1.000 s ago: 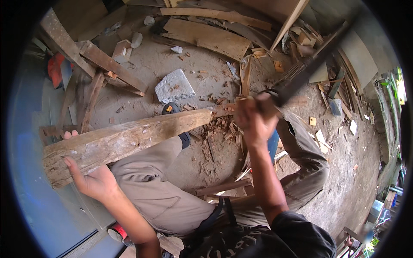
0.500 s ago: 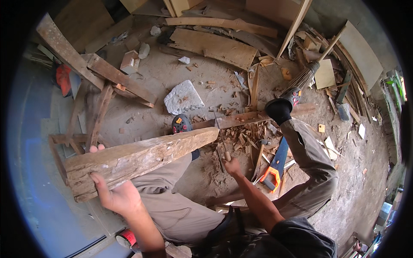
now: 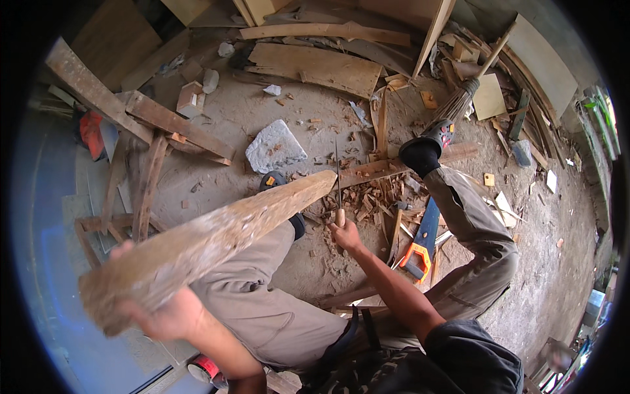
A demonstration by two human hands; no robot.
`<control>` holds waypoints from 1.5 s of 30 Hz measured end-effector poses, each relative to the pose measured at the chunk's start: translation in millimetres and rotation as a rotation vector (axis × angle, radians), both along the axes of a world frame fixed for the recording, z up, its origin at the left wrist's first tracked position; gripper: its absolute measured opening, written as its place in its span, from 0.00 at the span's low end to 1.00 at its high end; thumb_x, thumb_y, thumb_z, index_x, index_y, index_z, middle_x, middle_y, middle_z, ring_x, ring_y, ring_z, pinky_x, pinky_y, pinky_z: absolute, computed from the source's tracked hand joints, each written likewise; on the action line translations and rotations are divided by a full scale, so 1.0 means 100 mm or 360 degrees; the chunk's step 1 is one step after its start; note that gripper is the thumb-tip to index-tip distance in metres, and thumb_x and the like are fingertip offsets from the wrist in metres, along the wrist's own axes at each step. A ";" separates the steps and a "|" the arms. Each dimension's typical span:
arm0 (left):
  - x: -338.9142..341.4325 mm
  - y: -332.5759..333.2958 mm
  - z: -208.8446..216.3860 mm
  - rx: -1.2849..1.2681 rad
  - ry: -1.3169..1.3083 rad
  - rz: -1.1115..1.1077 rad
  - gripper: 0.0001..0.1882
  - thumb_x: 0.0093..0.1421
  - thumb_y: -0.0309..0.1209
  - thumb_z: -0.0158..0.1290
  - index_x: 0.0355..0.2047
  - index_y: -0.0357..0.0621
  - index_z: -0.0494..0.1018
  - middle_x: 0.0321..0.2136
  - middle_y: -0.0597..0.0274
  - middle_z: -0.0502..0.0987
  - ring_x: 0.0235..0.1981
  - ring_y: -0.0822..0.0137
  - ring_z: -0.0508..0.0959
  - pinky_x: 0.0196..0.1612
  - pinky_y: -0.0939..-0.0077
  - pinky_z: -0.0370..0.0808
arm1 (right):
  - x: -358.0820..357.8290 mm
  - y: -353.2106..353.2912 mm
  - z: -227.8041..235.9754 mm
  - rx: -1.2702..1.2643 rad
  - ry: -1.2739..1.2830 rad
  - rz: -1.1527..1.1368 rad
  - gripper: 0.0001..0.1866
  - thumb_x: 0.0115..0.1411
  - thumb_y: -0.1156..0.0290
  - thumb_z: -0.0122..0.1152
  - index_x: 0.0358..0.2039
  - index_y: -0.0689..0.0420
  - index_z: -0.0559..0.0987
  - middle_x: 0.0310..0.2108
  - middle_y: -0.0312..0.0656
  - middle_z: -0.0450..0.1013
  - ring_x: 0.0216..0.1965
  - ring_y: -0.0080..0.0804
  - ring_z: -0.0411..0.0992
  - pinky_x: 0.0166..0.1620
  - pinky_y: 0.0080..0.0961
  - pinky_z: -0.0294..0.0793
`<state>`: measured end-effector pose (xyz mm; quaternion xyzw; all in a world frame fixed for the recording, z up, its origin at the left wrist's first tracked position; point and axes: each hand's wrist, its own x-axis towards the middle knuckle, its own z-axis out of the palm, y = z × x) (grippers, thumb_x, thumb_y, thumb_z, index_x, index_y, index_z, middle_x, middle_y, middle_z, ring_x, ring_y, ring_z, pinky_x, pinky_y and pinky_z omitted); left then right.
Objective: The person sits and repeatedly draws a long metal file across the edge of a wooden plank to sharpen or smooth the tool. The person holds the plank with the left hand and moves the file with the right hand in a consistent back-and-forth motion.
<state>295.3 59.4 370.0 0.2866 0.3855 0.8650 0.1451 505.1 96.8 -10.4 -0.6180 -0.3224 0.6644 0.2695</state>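
My left hand (image 3: pixel 167 316) grips the near end of a thick, rough wooden beam (image 3: pixel 216 233), fingers wrapped round it and partly blurred. The beam slants up to the right above my left leg. In my right hand (image 3: pixel 345 236) is a long, thin-bladed knife (image 3: pixel 340 217) with a wooden handle. Its blade points away from me, seen nearly edge-on beside the beam's far end. Whether the blade touches the wood I cannot tell.
Wood chips (image 3: pixel 367 200) lie between my feet, by a plank (image 3: pixel 367 172) on the floor. A handsaw (image 3: pixel 426 230) with an orange handle rests beside my right leg. Ahead are a pale stone slab (image 3: pixel 275 146) and a broom (image 3: pixel 453 105). Old timbers (image 3: pixel 174 125) lean at left.
The beam has tilted more steeply, its near end moving down and left with my left hand. My right hand has shifted slightly up and left, and the knife stands straighter.
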 end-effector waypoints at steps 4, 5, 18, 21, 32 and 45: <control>0.07 0.20 0.01 -0.0233 0.0016 0.0003 0.34 0.71 0.45 0.39 0.66 0.28 0.52 0.65 0.44 0.58 0.68 0.48 0.57 0.69 0.46 0.53 | 0.21 0.03 -0.38 0.0521 0.0013 -0.0226 0.17 0.62 0.59 0.65 0.38 0.60 0.74 0.24 0.34 0.70 0.24 0.20 0.67 0.26 0.26 0.68; 0.00 0.17 0.00 -0.0280 0.0060 0.0006 0.34 0.72 0.46 0.39 0.66 0.28 0.52 0.65 0.44 0.59 0.68 0.50 0.57 0.68 0.48 0.55 | 0.22 0.08 -0.28 0.0377 0.0076 -0.0138 0.18 0.62 0.56 0.64 0.38 0.59 0.74 0.24 0.34 0.70 0.23 0.23 0.67 0.27 0.25 0.68; 0.00 0.20 0.05 -0.0404 0.0232 0.0086 0.34 0.72 0.47 0.39 0.64 0.27 0.55 0.63 0.43 0.61 0.66 0.54 0.61 0.68 0.55 0.57 | 0.33 0.96 2.10 0.1587 -0.0067 -0.0561 0.11 0.60 0.68 0.66 0.32 0.60 0.73 0.23 0.36 0.69 0.26 0.21 0.65 0.30 0.26 0.68; 0.10 0.30 0.04 -0.0445 0.0283 0.0097 0.35 0.72 0.48 0.40 0.64 0.27 0.56 0.63 0.44 0.61 0.66 0.55 0.60 0.68 0.55 0.57 | 0.23 0.59 0.99 0.1452 -0.0031 -0.0748 0.14 0.63 0.74 0.61 0.21 0.58 0.71 0.20 0.33 0.65 0.21 0.21 0.61 0.24 0.24 0.62; 0.06 0.26 0.01 -0.0375 0.0235 -0.0036 0.35 0.71 0.49 0.41 0.66 0.31 0.53 0.65 0.49 0.59 0.67 0.55 0.57 0.68 0.53 0.57 | 0.43 -0.11 -0.29 -0.0131 -0.0155 0.0127 0.23 0.59 0.49 0.66 0.25 0.58 0.73 0.18 0.38 0.69 0.20 0.29 0.69 0.25 0.31 0.68; 0.03 0.22 0.02 -0.0307 0.0052 0.0093 0.33 0.70 0.44 0.45 0.64 0.27 0.56 0.64 0.47 0.61 0.67 0.55 0.59 0.67 0.53 0.57 | 0.54 1.10 2.53 0.1277 0.0319 -0.0404 0.19 0.62 0.63 0.65 0.20 0.56 0.68 0.18 0.29 0.65 0.21 0.17 0.61 0.24 0.22 0.61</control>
